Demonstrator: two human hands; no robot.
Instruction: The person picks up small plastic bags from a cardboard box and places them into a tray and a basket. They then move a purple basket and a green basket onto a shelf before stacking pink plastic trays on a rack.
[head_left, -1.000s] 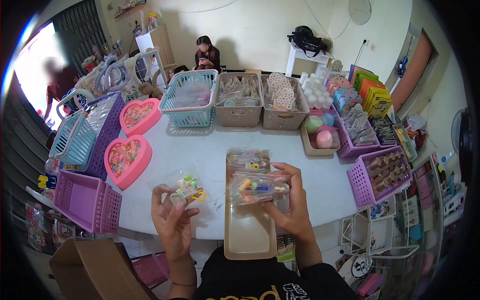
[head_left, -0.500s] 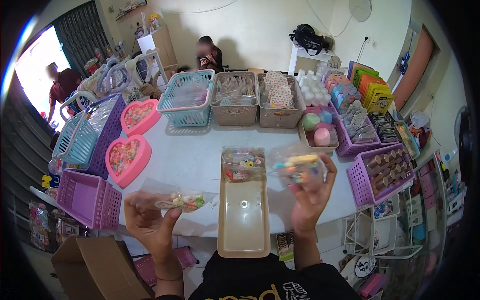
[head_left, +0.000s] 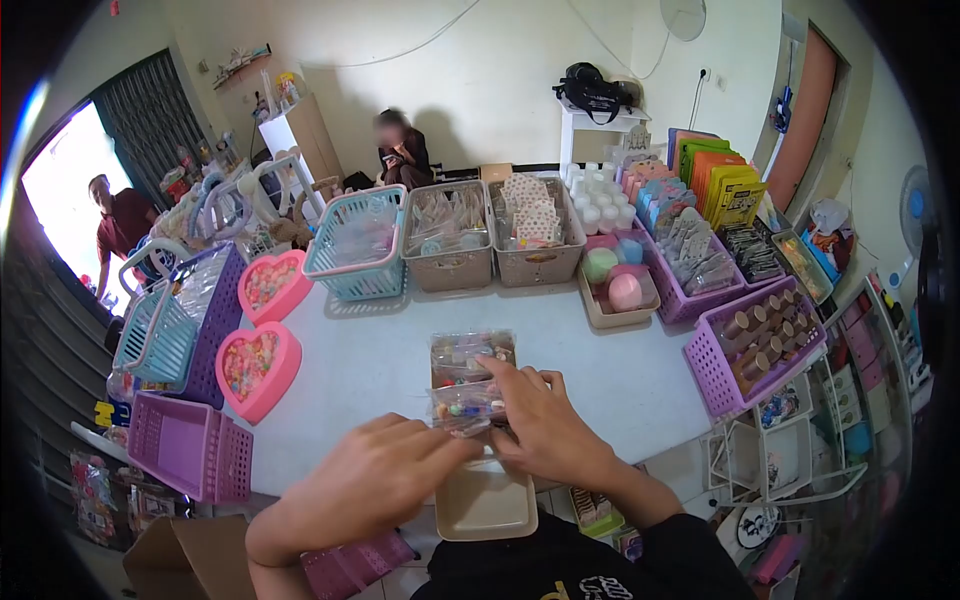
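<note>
- Looking down, we see our left hand [head_left: 385, 475] and right hand [head_left: 545, 430] meeting over a beige tray [head_left: 487, 500] at the near edge of the white table [head_left: 370, 350].
- Our hands press together on a clear packet [head_left: 462, 408] of small coloured bits, which lies across the tray's middle.
- The right hand lies palm down, its fingers [head_left: 500, 372] spread over the packet's right end; it is closed on the packet only loosely, pinching at the edge.
- The left hand's fingertips reach the packet's left end; whether they pinch it or merely touch it we cannot tell, as the back of the hand hides them.
- More packets [head_left: 470, 355] lie in the tray's far end, at 12 o'clock from our hands and just beside them.
- At 10 o'clock lie two pink heart boxes [head_left: 258, 360], and beyond them a purple basket [head_left: 215, 290] with a blue one inside it.
- At 8 o'clock a low purple crate [head_left: 185, 445] sits at the table's edge.
- At 12 o'clock, along the far edge, stand a teal basket [head_left: 355, 245] and two beige bins [head_left: 450, 240].
- At 2 o'clock a purple basket of brown tubes [head_left: 760, 335] sits well apart from our hands.
- Across the room a seated person [head_left: 400, 150] is by the wall, and another person [head_left: 115, 225] stands at the doorway at 10 o'clock.
</note>
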